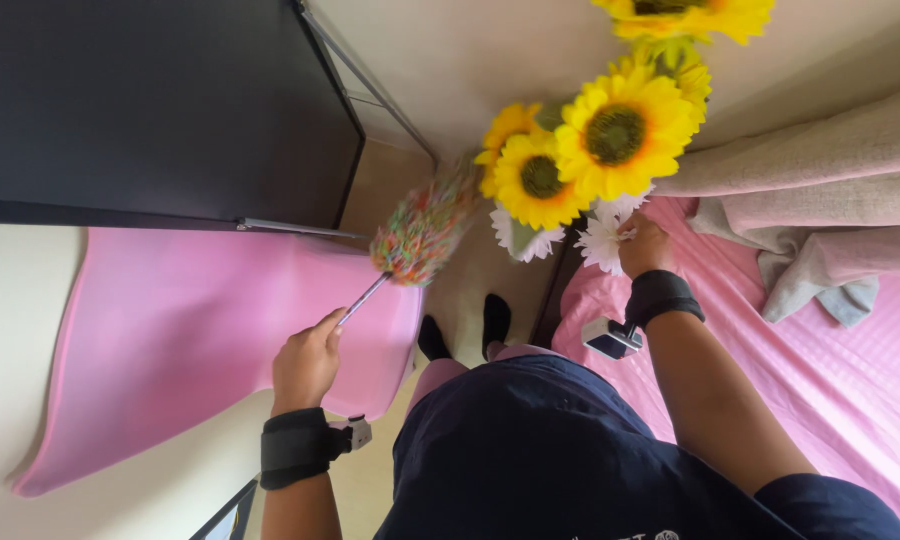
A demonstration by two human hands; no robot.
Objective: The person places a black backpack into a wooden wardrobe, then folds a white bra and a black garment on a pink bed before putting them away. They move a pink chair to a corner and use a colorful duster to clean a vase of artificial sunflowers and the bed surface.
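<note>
Left hand is wrapped tight around the thin handle of a multicolour feather duster, gripping right at the near end so the fluffy head sticks out up and to the right, blurred and touching the left edge of the sunflower bunch. Right hand is closed around the stems just under the small white flowers, holding the whole bouquet up over the floor between the pink mat on the left and the pink bed on the right. For doing this bit well, I'd say keep that right hand firm but low on the stems so the heads don't flop, and let the duster do light flicks from the wrist instead of big swings, since that thin handle looks whippy. Turning the bunch a little with the right hand probably beats reaching round the far side with the duster. Also worth holding it away from the dark cabinet on the far left and the crumpled blanket on the right, so dust isn't landing on them.
</note>
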